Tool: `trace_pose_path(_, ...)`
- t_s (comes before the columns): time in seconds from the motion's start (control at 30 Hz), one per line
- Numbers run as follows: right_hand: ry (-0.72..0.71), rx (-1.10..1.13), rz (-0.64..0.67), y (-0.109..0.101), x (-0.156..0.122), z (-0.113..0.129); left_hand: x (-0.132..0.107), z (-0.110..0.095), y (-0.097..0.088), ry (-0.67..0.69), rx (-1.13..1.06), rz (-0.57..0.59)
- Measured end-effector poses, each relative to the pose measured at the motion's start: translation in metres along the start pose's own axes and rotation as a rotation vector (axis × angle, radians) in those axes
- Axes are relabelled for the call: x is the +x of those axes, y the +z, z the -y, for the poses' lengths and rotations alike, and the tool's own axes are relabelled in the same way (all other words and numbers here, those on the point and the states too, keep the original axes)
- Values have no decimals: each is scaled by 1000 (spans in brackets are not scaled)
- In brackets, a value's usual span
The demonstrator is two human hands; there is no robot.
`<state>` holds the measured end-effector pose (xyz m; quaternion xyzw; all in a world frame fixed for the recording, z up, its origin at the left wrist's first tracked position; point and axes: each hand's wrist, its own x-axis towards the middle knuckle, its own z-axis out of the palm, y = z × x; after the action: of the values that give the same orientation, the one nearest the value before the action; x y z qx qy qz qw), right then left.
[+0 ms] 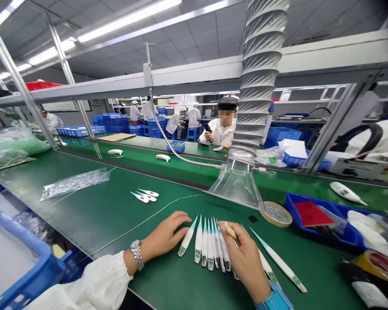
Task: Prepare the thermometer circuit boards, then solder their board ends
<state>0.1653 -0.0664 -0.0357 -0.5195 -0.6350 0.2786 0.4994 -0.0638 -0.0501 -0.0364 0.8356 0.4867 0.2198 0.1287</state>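
Brushing sideways with either grip could knock the thermometers (209,245) out of line, since they lie close together on the desk (168,275) between the left grip (166,232) and the right grip (244,254). Their exposed circuit ends (210,263) might get scraped if the right grip, partly over the row, drags low. The left grip reaches in with thumb and fingers spread, just beside the outermost thermometer; contact is unclear. The right grip, fingers curled, is clamped on a tan handle (230,231), its far end hidden.

Thermometers (198,241) — at least nine close by, three farther off — one ribbed duct (261,64).
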Motion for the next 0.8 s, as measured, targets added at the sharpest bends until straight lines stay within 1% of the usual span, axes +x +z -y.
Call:
trace_pose_path(0.07,25,4,4,0,0,2,5,21,-15,-129,158,-68)
trace_pose_path(0.17,39,11,1,0,-1,3,6,63,-40,-292,295,-118)
trace_pose_path(0.23,36,8,4,1,-1,2,2,86,-52,-374,388,-96)
trace_pose_path(0.3,24,-4,10,2,-2,0,-3,99,-60,-405,459,-45)
trace_pose_path(0.37,9,-13,22,2,-3,-1,-6,103,-64,-392,507,10)
trace_pose_path(0.43,4,-9,24,2,-3,-2,-6,103,-66,-361,538,54)
trace_pose_path(0.57,1,3,6,2,-3,-6,-2,102,-68,-323,559,100)
trace_pose_path(0.7,-21,-10,3,3,-1,-9,-1,101,-73,-304,527,82)
trace_pose_path(0.8,-48,-39,-1,3,0,-8,-4,90,-76,-277,468,11)
